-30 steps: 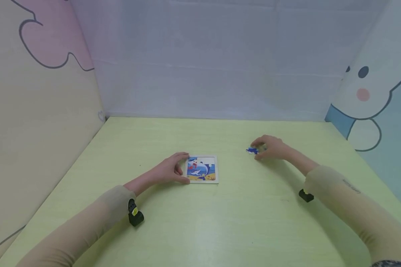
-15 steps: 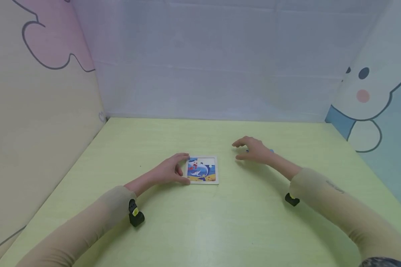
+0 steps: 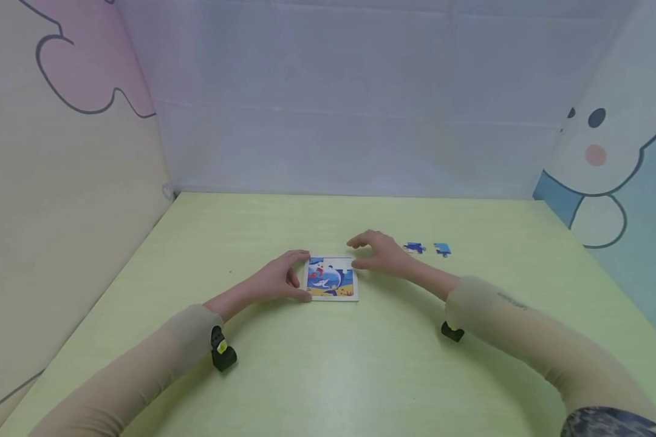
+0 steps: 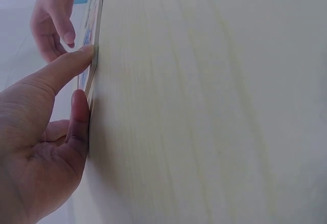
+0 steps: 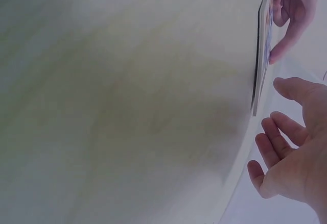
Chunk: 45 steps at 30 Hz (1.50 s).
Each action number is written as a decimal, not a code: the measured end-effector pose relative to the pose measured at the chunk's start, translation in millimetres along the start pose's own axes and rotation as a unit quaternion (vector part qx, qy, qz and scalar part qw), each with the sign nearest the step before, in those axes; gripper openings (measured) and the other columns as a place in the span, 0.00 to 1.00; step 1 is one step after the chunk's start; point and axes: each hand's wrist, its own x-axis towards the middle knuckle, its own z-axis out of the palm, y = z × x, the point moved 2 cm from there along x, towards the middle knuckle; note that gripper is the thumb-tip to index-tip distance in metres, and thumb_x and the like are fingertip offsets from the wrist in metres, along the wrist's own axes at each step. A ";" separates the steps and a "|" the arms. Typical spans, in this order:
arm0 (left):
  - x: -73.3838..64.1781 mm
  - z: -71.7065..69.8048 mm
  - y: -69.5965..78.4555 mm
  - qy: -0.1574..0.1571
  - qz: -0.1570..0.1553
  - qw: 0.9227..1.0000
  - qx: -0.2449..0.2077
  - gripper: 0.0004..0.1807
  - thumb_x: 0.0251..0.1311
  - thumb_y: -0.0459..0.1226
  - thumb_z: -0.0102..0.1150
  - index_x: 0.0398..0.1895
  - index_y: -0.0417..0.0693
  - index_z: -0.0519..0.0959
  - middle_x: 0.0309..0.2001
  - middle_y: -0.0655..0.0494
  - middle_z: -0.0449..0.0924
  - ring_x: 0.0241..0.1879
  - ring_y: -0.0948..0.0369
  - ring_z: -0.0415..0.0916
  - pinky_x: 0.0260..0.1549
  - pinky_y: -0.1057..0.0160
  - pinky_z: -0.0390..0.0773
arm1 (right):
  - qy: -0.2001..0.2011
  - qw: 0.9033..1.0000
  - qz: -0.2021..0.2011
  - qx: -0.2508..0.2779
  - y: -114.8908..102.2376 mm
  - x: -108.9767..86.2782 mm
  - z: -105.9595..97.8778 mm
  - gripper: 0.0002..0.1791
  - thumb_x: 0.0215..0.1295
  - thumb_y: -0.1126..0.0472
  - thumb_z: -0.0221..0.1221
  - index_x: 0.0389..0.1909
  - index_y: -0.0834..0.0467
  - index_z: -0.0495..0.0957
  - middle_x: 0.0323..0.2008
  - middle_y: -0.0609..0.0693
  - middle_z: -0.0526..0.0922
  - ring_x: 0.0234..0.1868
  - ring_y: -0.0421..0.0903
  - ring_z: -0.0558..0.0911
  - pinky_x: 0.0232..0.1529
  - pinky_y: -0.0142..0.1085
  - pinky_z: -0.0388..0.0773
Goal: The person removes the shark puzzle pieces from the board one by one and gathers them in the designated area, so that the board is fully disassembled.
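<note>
A small square jigsaw puzzle in a white frame lies on the table, with a picture of a white whale over blue sea and yellow sand. Its upper right part shows white, bare backing. My left hand holds the frame by its left side, thumb at the near corner and fingers at the far one. Over the frame's upper right corner hovers my right hand, fingers apart. The right wrist view shows nothing between those fingers. Two loose blue puzzle pieces, a darker piece and a lighter piece, lie beyond the right wrist.
The pale yellow-green table stretches around the puzzle. A plain whitish sheet closes off the back, and printed cartoon walls stand at the left and right. Each wrist carries a small black camera.
My right hand has moved left, away from the loose pieces and over to the puzzle's upper right corner. Both pieces now show. The left hand stays at the frame.
</note>
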 end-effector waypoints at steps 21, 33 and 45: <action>-1.9 -2.3 -1.3 -0.002 0.014 1.000 -0.001 0.51 0.51 0.43 0.75 0.76 0.44 0.58 0.75 0.48 0.56 0.36 0.64 0.75 0.38 0.67 0.77 | -0.024 0.999 -0.024 -0.019 -38.8 15.0 36.5 0.15 0.63 0.55 0.66 0.50 0.53 0.85 0.48 0.50 0.84 0.51 0.46 0.77 0.55 0.42 0.73; -3.5 -4.9 1.3 0.001 0.012 1.000 0.000 0.51 0.50 0.42 0.76 0.75 0.43 0.58 0.74 0.48 0.57 0.35 0.64 0.75 0.38 0.67 0.77 | -0.028 0.999 -0.017 0.031 -47.8 19.2 33.3 0.12 0.59 0.61 0.68 0.44 0.57 0.85 0.48 0.53 0.84 0.53 0.49 0.77 0.61 0.45 0.73; -0.6 -3.4 -1.6 0.002 0.015 1.000 -0.004 0.51 0.50 0.42 0.76 0.75 0.42 0.58 0.73 0.48 0.59 0.35 0.64 0.75 0.37 0.69 0.76 | -0.006 0.998 0.010 0.056 -47.9 19.6 34.4 0.23 0.59 0.63 0.68 0.55 0.59 0.75 0.52 0.54 0.83 0.56 0.50 0.80 0.61 0.43 0.76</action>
